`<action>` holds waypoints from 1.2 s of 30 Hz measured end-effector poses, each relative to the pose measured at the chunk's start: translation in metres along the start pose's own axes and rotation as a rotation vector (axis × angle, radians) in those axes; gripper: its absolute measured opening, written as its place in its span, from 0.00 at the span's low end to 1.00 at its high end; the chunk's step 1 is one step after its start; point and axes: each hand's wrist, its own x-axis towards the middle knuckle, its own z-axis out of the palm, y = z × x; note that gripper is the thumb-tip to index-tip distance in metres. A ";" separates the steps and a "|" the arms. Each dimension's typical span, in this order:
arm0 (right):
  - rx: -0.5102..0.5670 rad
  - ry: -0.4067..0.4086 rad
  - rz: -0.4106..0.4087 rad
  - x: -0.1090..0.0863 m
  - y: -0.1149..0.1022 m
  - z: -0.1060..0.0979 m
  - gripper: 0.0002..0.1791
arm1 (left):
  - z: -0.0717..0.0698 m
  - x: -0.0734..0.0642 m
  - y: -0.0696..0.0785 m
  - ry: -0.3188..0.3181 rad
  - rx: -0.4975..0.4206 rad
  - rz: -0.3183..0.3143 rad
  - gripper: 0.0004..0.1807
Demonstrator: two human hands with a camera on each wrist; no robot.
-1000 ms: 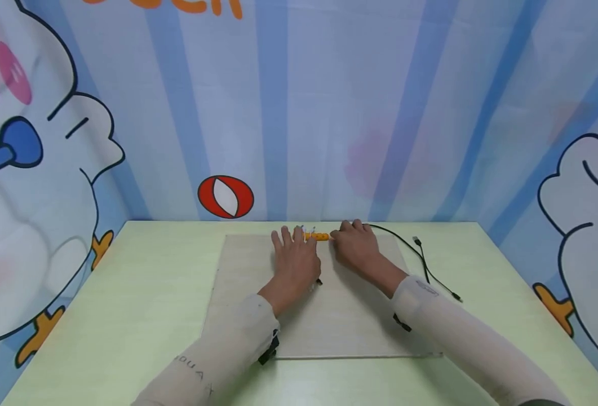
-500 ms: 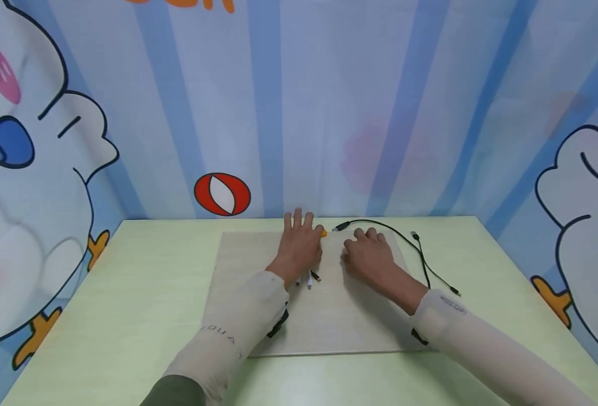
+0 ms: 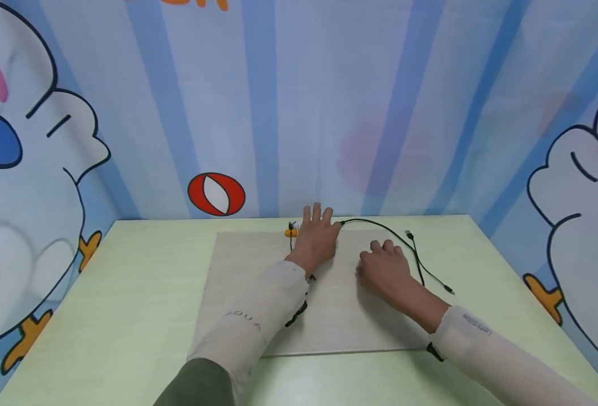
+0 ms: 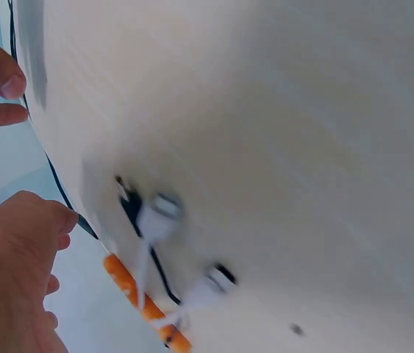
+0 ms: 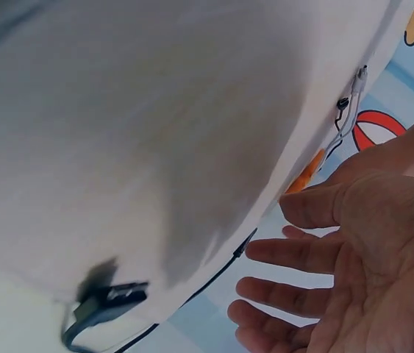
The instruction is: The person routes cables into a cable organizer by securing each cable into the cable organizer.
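Prob. reach step: L hand (image 3: 316,239), fingers straight, released, by thin black plastic cable (image 3: 391,230) near far edge of bench (image 3: 146,282); R hand (image 3: 386,269) loose, holding nothing. Next prob.: pinch cable.

black cable (image 3: 390,228), orange piece (image 4: 121,278), white plugs (image 4: 158,219), blue-striped backdrop (image 3: 309,113), pale-green table (image 3: 126,293).

Left hand (image 3: 319,235) perhaps against cable (image 3: 414,251).

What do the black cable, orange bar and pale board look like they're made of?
Black cable: probably rubbery plastic, smooth, bending in a long curve. Orange bar: plastic or foam, perhaps, from its bright colour; blur hides its finish. Pale board: possibly wood or laminate, matt, with faint streaks.
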 end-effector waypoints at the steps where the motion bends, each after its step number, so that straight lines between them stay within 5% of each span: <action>1: -0.001 0.006 0.002 -0.003 0.002 0.000 0.12 | 0.000 0.002 0.003 0.006 0.003 0.008 0.22; 10: -0.014 0.029 0.047 -0.026 0.018 0.003 0.12 | -0.005 0.003 0.027 0.063 0.071 0.039 0.19; 11: -0.012 0.027 0.051 -0.029 0.020 0.003 0.12 | 0.008 0.013 0.029 0.090 0.078 0.038 0.19; 14: -0.014 0.027 0.060 -0.036 0.024 0.003 0.12 | 0.012 0.018 0.032 0.110 0.066 0.039 0.17; 17: -0.011 0.025 0.081 -0.042 0.029 0.004 0.12 | 0.014 0.024 0.035 0.077 0.052 0.039 0.18; 18: -0.012 0.023 0.091 -0.044 0.031 0.004 0.12 | 0.002 0.018 0.035 0.039 0.039 0.041 0.19; 22: -0.015 0.003 0.122 -0.050 0.040 0.005 0.13 | -0.002 0.023 0.040 -0.004 0.031 0.035 0.20; 36: -0.040 -0.023 0.180 -0.065 0.061 0.010 0.16 | 0.001 0.038 0.043 -0.034 0.103 0.038 0.22</action>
